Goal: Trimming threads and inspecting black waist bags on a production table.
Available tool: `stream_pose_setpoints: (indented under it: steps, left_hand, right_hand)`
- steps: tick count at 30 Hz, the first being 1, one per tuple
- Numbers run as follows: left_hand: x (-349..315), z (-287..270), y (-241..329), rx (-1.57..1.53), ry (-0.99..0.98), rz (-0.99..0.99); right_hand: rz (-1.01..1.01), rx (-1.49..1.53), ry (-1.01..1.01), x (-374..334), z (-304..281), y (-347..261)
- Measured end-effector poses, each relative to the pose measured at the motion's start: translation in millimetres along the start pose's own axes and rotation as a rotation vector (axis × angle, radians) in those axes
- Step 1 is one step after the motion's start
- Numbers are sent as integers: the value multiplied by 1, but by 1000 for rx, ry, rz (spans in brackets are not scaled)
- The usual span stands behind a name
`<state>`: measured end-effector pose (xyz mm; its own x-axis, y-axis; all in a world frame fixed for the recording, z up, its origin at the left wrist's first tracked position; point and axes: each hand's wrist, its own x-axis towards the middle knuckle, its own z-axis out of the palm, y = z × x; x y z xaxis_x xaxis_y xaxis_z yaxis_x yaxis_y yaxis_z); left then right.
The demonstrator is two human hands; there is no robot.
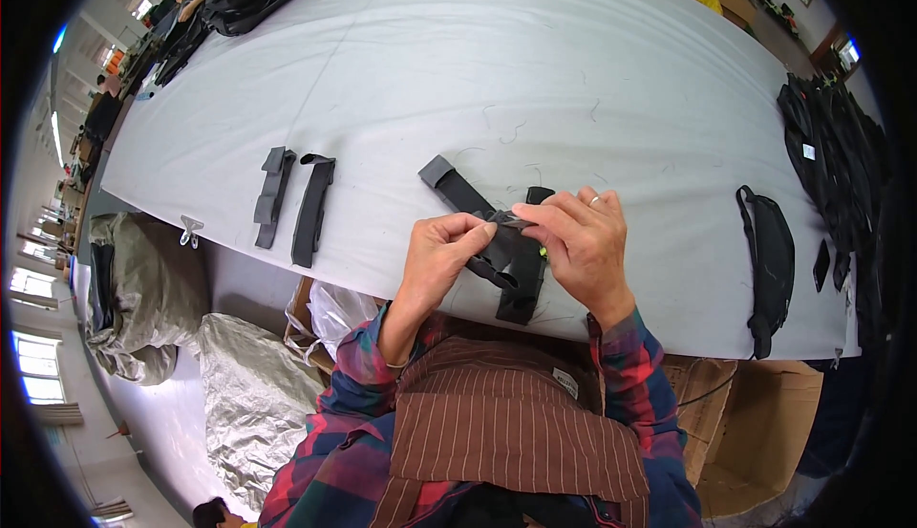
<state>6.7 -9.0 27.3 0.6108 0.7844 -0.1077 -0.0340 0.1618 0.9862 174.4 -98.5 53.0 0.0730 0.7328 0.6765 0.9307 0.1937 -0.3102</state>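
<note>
My left hand (441,253) pinches a dark fabric strap (457,188) between thumb and fingertips. One end of that strap stretches away to the upper left, and a folded part hangs below my fingers. My right hand (581,241) is closed on a small metal tool that looks like thread snips (516,223), its tip against the strap at my left fingertips. Much of the tool is hidden by my fingers; a bit of yellow-green shows below them. Under both hands another black strap (519,301) lies on the white-covered table (430,79).
Two dark straps, one folded (272,195) and one straighter (313,211), lie to the left. A black pouch (772,260) rests at right, beside a heap of black items (841,155). Loose threads are scattered ahead. A metal clip (191,232) grips the left edge; an open cardboard box (759,432) stands below.
</note>
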Motion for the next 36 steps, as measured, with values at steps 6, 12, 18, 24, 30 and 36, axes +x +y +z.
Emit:
stream_pose_setpoints:
  steps: [6, 12, 18, 24, 30, 36]
  left_hand:
    - [0, 0, 1, -23, -10, 1]
    - [0, 1, 2, -26, -13, 0]
    - [0, -2, -2, 2, -23, -8]
    - [-9, 1, 18, 107, -99, 146]
    - [-8, -6, 2, 205, 4, 372]
    - [-4, -4, -11, 166, 85, 473]
  right_hand:
    - [176, 296, 120, -4, 4, 6]
    - [48, 73, 0, -3, -3, 1]
    - [-7, 25, 26, -3, 0, 1]
    - [240, 392, 95, -8, -4, 1]
    - [497, 685, -55, -21, -6, -8]
    - [360, 551, -67, -21, -4, -18]
